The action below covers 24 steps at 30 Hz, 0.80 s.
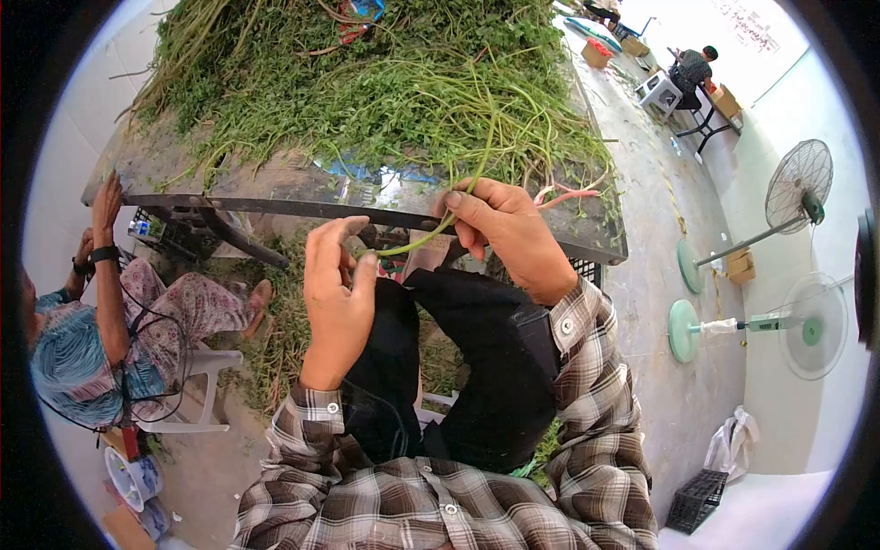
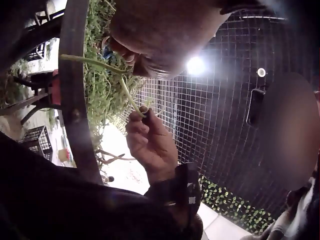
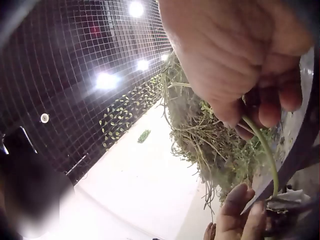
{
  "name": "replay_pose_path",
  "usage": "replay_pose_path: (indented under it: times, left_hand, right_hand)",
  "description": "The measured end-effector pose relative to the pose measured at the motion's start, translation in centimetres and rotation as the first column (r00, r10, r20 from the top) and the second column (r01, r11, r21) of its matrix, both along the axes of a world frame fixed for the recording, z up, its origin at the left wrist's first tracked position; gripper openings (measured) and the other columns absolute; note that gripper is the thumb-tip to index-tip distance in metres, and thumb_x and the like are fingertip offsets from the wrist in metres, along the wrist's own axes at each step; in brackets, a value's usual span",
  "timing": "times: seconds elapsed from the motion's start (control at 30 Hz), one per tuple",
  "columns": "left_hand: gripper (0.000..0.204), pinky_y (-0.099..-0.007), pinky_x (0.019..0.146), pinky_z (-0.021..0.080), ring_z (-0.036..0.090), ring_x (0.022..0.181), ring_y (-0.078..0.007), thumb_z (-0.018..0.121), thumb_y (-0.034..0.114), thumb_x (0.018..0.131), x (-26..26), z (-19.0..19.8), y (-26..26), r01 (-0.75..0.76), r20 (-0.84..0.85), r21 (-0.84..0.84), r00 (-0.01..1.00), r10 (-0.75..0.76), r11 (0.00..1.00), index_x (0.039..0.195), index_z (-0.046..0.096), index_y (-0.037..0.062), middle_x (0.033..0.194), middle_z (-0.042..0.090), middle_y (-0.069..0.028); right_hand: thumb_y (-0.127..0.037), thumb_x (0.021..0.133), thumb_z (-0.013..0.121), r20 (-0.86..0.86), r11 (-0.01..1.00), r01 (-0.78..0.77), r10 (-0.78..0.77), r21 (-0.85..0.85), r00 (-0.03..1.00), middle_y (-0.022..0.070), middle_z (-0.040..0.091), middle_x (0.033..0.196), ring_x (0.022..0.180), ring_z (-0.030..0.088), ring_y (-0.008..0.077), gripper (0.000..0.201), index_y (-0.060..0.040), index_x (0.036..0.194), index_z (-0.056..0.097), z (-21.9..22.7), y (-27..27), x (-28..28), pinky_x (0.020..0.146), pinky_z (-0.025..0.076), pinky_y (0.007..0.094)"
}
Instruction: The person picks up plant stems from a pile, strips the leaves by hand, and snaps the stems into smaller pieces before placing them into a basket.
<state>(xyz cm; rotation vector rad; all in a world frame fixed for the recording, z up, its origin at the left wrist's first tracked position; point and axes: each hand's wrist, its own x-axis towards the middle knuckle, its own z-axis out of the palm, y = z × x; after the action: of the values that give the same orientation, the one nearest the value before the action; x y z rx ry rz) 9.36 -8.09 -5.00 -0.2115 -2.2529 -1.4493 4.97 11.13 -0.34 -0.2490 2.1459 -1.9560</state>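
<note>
A long green plant stem (image 1: 422, 243) bends between the two hands in front of the lap. My right hand (image 1: 513, 234) pinches it between thumb and fingertips, and its thin upper part rises past that hand over the heap. At the other end, my left hand (image 1: 339, 293) has thumb and index finger spread, the thumb tip right by the stem's lower end. In the left wrist view the stem (image 2: 95, 62) kinks near the left thumb and runs to the pinching right hand (image 2: 152, 145). The right wrist view shows the stem (image 3: 267, 152) curving down from the right fingers.
A big heap of leafy green stems (image 1: 367, 110) covers the dark-edged table (image 1: 266, 170). Another person (image 1: 101, 330) sits at the left by a white plastic chair (image 1: 197, 390). Two standing fans (image 1: 802, 206) are at the right, with a black crate (image 1: 697, 500) lower down.
</note>
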Motion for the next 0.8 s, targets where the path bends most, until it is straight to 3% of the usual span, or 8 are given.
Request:
replay_pose_path:
  times: [0.03,0.17,0.23,0.37,0.5,0.6,0.67,0.8]
  left_hand:
    - [0.028,-0.0266,0.074,0.040,0.047,0.080,-0.0127,0.056,0.008,0.083,0.0,0.1,-0.4,0.031,0.038,0.008,0.999,-0.031,0.999,0.110,0.055,0.0009,0.101,0.050,-0.0052]
    - [0.028,-0.0257,0.078,0.040,0.050,0.089,-0.0129,0.055,0.013,0.087,-0.7,0.2,-0.6,0.119,0.088,0.112,0.988,-0.129,0.987,0.111,0.056,0.0006,0.100,0.052,-0.0055]
    - [0.025,-0.0213,0.064,0.038,0.046,0.072,-0.0079,0.057,0.014,0.087,-1.1,0.4,-0.1,0.216,0.075,0.234,0.968,-0.239,0.948,0.108,0.059,0.0007,0.092,0.052,-0.0022]
    - [0.023,-0.0195,0.061,0.036,0.044,0.067,-0.0060,0.061,0.015,0.086,-1.5,0.9,1.3,0.271,0.052,0.435,0.945,-0.324,0.859,0.102,0.061,-0.0008,0.087,0.052,-0.0009]
    - [0.018,-0.0189,0.058,0.034,0.041,0.063,-0.0041,0.062,0.015,0.085,-1.9,0.2,1.0,0.280,0.019,0.369,0.951,-0.308,0.886,0.094,0.062,-0.0009,0.079,0.052,0.0020]
    - [0.014,-0.0190,0.061,0.039,0.050,0.068,-0.0047,0.064,0.012,0.084,-1.5,0.6,0.7,0.228,0.079,0.436,0.954,-0.289,0.871,0.088,0.060,-0.0008,0.082,0.059,-0.0013]
    - [0.012,-0.0178,0.054,0.034,0.044,0.061,-0.0038,0.064,0.011,0.084,-1.4,0.5,0.5,0.171,0.142,0.731,0.909,-0.393,0.660,0.087,0.059,0.0011,0.080,0.061,-0.0024]
    - [0.011,-0.0171,0.052,0.029,0.038,0.056,-0.0023,0.065,0.013,0.083,-1.4,0.6,0.9,0.138,0.110,0.805,0.921,-0.374,0.577,0.079,0.059,0.0039,0.073,0.059,0.0006]
  right_hand:
    - [-0.020,0.091,0.052,0.000,1.000,0.000,0.000,-0.002,1.000,-0.0035,0.050,0.060,0.052,0.046,0.0028,0.021,-0.0020,0.090,0.063,0.0,0.0,0.0,0.046,0.036,0.0175]
    - [-0.021,0.090,0.053,-0.023,0.993,-0.071,0.074,0.095,0.997,-0.0034,0.052,0.061,0.053,0.047,0.0025,0.021,-0.0026,0.091,0.063,-0.1,-0.1,0.0,0.047,0.037,0.0171]
    - [-0.021,0.090,0.053,-0.034,0.985,-0.124,0.129,0.123,0.991,-0.0032,0.052,0.061,0.053,0.047,0.0024,0.021,-0.0028,0.091,0.063,-0.2,-0.5,0.1,0.047,0.037,0.0170]
    - [-0.020,0.086,0.057,-0.033,0.962,-0.223,0.231,0.160,0.972,-0.0016,0.052,0.059,0.050,0.047,0.0048,0.020,-0.0001,0.084,0.062,0.0,-1.4,0.5,0.045,0.037,0.0207]
    - [-0.019,0.085,0.058,-0.014,0.941,-0.295,0.301,0.166,0.953,-0.0012,0.053,0.060,0.053,0.050,0.0057,0.020,0.0009,0.085,0.062,0.1,-1.7,0.7,0.048,0.039,0.0221]
    - [-0.021,0.088,0.056,-0.037,0.930,-0.288,0.304,0.229,0.952,-0.0048,0.051,0.062,0.054,0.046,0.0021,0.018,-0.0048,0.091,0.062,0.7,-1.3,0.9,0.047,0.036,0.0182]
    - [-0.020,0.088,0.056,-0.075,0.934,-0.293,0.314,0.205,0.946,-0.0049,0.050,0.062,0.054,0.045,0.0021,0.017,-0.0047,0.090,0.062,0.7,-1.4,1.0,0.047,0.035,0.0185]
    - [-0.017,0.086,0.057,-0.178,0.924,-0.297,0.342,0.240,0.922,-0.0043,0.049,0.061,0.055,0.044,0.0024,0.015,-0.0032,0.086,0.062,0.3,-1.7,0.7,0.048,0.034,0.0196]
